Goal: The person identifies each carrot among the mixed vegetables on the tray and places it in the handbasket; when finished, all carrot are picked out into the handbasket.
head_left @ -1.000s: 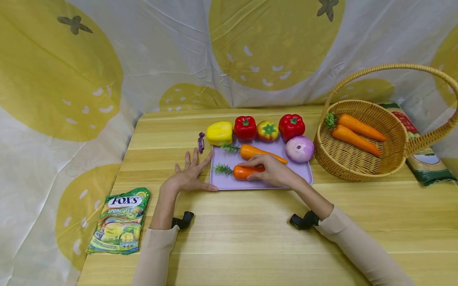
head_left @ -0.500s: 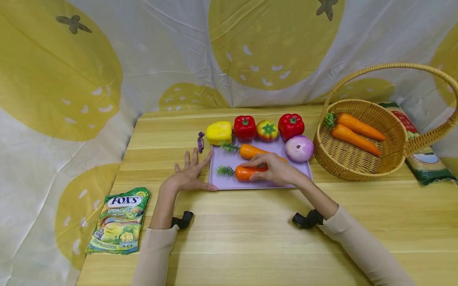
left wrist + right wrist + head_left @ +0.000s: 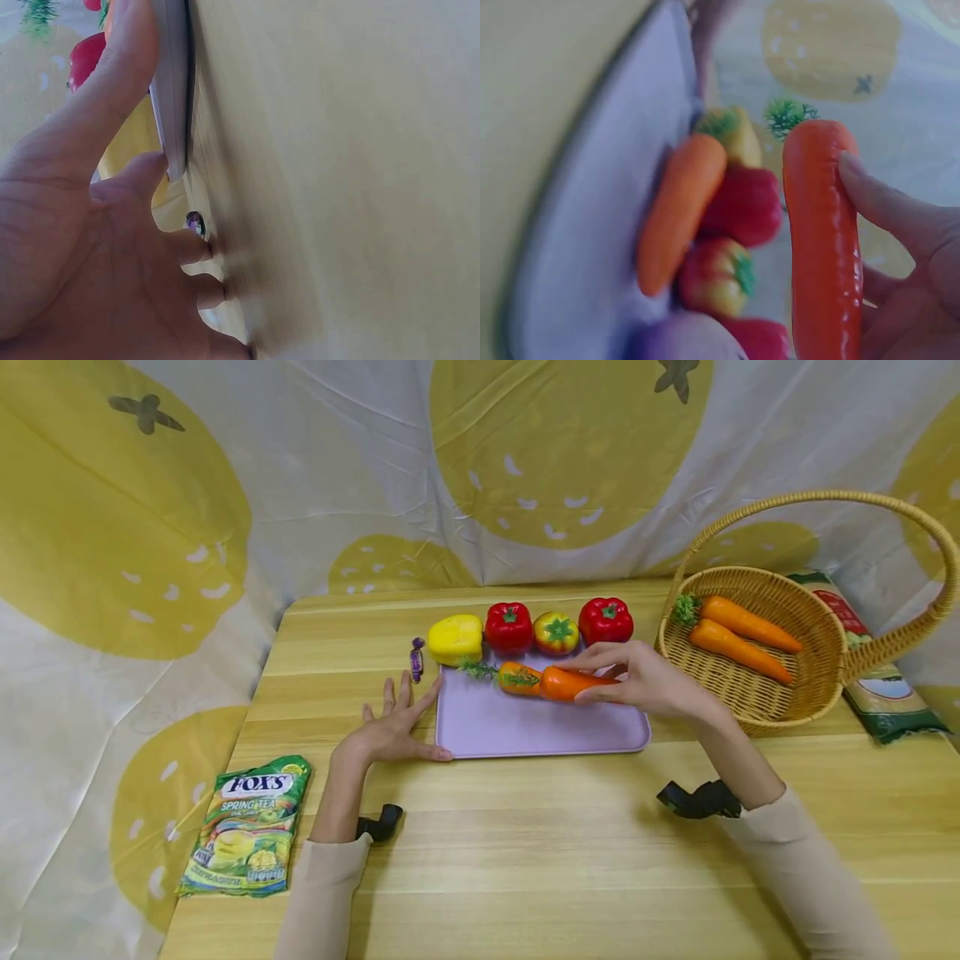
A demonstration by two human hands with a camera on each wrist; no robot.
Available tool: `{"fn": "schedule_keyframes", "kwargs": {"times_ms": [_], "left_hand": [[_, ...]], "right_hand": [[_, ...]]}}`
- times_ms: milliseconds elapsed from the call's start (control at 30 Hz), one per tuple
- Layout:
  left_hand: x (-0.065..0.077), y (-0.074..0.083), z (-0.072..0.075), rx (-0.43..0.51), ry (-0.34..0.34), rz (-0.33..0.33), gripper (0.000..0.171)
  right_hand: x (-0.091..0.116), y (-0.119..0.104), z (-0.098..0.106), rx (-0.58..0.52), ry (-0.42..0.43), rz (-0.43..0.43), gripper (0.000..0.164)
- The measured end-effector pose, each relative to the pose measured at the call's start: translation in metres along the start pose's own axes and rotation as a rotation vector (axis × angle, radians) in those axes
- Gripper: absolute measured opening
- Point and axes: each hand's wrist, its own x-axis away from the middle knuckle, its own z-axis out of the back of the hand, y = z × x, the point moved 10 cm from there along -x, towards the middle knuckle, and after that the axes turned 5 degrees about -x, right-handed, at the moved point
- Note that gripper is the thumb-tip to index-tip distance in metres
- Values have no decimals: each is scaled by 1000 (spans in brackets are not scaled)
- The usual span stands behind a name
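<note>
My right hand [image 3: 651, 678] grips an orange carrot [image 3: 572, 684] by its body, held up over the lilac tray [image 3: 525, 735]. In the right wrist view the thumb presses along the carrot's side and green leaves show at its thick end. A second carrot [image 3: 679, 214] lies on the tray, partly covered by the held one in the head view. My left hand [image 3: 386, 732] has its fingers spread at the tray's left edge; thumb and index finger touch the rim. A purple-and-white onion [image 3: 686, 341] on the tray is hidden behind the right hand in the head view.
Along the tray's back sit a yellow pepper [image 3: 456, 639], two red peppers, one a red pepper [image 3: 606, 620], and a yellow-red tomato [image 3: 556, 633]. Right stands a wicker basket [image 3: 750, 706] with two carrots, its tall handle raised. A purple-wrapped candy [image 3: 417, 660] and a FOX'S bag [image 3: 247, 827] lie left.
The right hand has lifted the front carrot off the tray and moved it right and back, toward the basket side. The left hand has stayed at the tray's edge.
</note>
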Motion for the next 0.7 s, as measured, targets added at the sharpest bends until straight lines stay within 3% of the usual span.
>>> {"fn": "schedule_keyframes", "kwargs": {"times_ms": [400, 700], "left_hand": [[0, 0, 0, 0, -9, -6, 119], [2, 1, 0, 6, -6, -7, 119]], "right_hand": [[37, 1, 111, 69, 172, -113, 42], [59, 31, 170, 158, 176, -220, 46]]}}
